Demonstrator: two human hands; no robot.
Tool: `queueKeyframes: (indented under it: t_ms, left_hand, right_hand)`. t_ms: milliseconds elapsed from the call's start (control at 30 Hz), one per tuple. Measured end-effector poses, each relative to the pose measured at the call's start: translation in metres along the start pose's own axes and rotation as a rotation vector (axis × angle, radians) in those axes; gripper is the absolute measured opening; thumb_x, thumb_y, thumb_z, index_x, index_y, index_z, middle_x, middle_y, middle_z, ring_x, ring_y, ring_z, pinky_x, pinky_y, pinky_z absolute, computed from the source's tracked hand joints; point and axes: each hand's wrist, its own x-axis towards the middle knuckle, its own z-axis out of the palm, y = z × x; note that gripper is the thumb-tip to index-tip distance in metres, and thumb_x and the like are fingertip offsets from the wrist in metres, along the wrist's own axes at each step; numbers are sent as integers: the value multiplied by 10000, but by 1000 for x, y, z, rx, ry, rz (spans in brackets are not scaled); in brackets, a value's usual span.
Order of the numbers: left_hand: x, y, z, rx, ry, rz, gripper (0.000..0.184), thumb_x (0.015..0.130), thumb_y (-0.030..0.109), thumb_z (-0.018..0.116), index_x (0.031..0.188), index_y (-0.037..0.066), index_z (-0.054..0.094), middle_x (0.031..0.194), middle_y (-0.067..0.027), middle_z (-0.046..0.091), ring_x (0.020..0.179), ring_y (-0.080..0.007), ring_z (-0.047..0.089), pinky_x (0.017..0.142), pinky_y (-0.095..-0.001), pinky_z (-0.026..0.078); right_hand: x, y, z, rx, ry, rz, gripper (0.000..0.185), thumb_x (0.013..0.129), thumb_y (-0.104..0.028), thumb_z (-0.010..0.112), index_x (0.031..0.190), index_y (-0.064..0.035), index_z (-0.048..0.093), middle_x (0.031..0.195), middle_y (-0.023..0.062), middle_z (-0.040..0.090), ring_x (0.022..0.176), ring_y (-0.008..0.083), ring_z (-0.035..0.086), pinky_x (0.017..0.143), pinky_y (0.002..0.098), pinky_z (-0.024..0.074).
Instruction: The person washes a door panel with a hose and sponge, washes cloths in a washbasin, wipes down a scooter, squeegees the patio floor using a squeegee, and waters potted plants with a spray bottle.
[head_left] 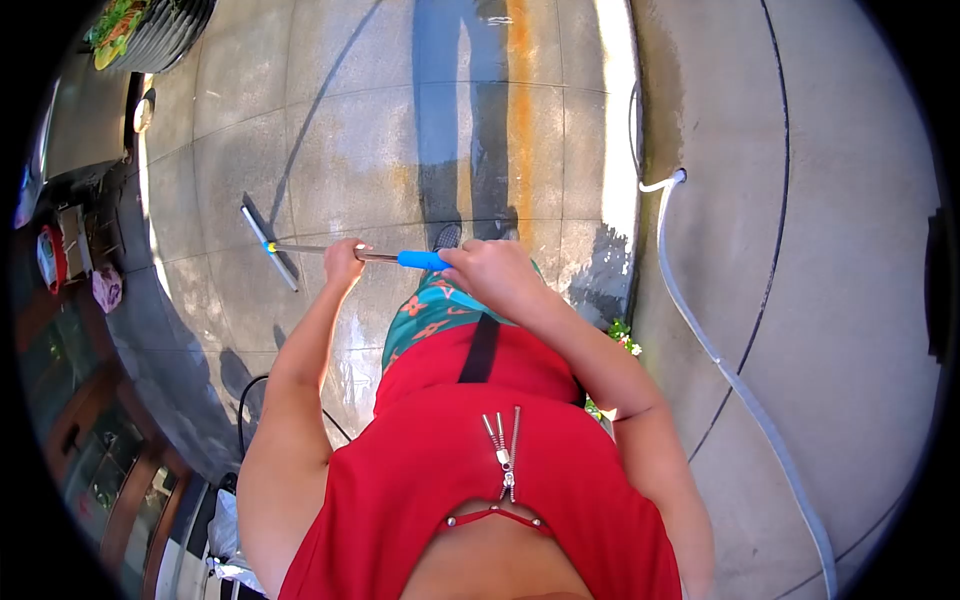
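Observation:
A floor squeegee (283, 268) with a long metal pole and a blue grip reaches out to my left. Its pale, straight head is low over the wet paving (330, 150); the frame does not show whether it touches. My left hand (344, 261) is wrapped round the metal pole, partway along. At the near end, my right hand (492, 274) is closed on the blue grip (422, 261), in front of my waist. The pole slants slightly and casts a long, thin shadow across the slabs.
To the right rises a concrete wall (840, 170) with a white hose or pipe (688, 310) along it. A ridged planter (165, 35) with plants stands at the upper left. Wooden-framed glass doors (110, 470) line the lower left. A black cable (243, 405) lies near my left arm.

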Motion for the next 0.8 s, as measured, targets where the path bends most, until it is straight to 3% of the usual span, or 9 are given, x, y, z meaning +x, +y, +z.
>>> queueKeyframes:
  t_ms: [133,200,267,400,500,633,667,733,800]
  left_hand:
    - [-14,25,30,10,65,51,110,788,211,661,829,125,716,822,-147,671,817,-345,638,722,-452,486]
    - [-10,55,50,-64,100,117,95,748,192,691,825,140,710,825,-114,677,815,-331,637,731,-450,488]
    - [-15,114,59,-126,102,156,90,751,194,683,796,118,696,792,-120,672,777,-341,634,708,-466,479]
    - [-36,234,94,-247,110,432,138,803,242,674,769,109,689,751,-119,657,719,-346,611,664,-457,465]
    - [-78,329,144,-262,122,561,123,787,215,678,745,101,658,740,-110,641,736,-338,593,709,-446,453]
    - [-154,449,222,-369,68,633,68,757,187,691,786,143,648,746,-61,637,774,-279,601,754,-402,429]
    - [-171,476,242,-386,70,731,57,760,189,693,772,151,652,759,-52,641,781,-269,598,767,-387,428]
    - [-207,531,270,-468,-12,722,117,733,179,703,849,193,697,824,-30,671,869,-267,594,851,-376,410]
    - [-232,571,288,-558,-77,811,121,740,157,677,854,185,702,866,-21,670,887,-270,593,849,-382,412]
  right_hand:
    - [-33,1,-11,-49,-2,70,195,847,-339,634,852,-148,675,721,68,650,662,265,660,558,389,523]
    - [-66,11,-31,-75,46,145,195,851,-340,633,865,-153,689,730,66,659,666,260,661,563,383,521]
    - [-112,15,-56,-91,107,238,175,839,-298,658,902,-144,711,764,74,671,677,272,656,584,375,514]
    - [-234,18,-91,-139,243,455,147,813,-228,703,918,-130,728,788,87,677,655,281,639,586,362,491]
    - [-345,15,-98,-159,377,610,136,801,-184,719,916,-113,730,760,97,670,634,278,633,567,351,473]
    - [-484,2,-98,-290,463,748,139,794,-133,729,921,-77,729,711,116,655,592,210,618,559,307,459]
    - [-513,-3,-97,-301,477,814,141,793,-125,730,923,-69,727,700,117,650,585,193,613,558,299,457]
    - [-562,-15,-97,-379,523,834,136,793,-101,728,924,-65,726,684,109,642,570,166,591,546,285,449]
    - [-599,-26,-92,-448,553,826,129,798,-72,721,925,-50,720,692,111,644,546,151,568,523,272,438]
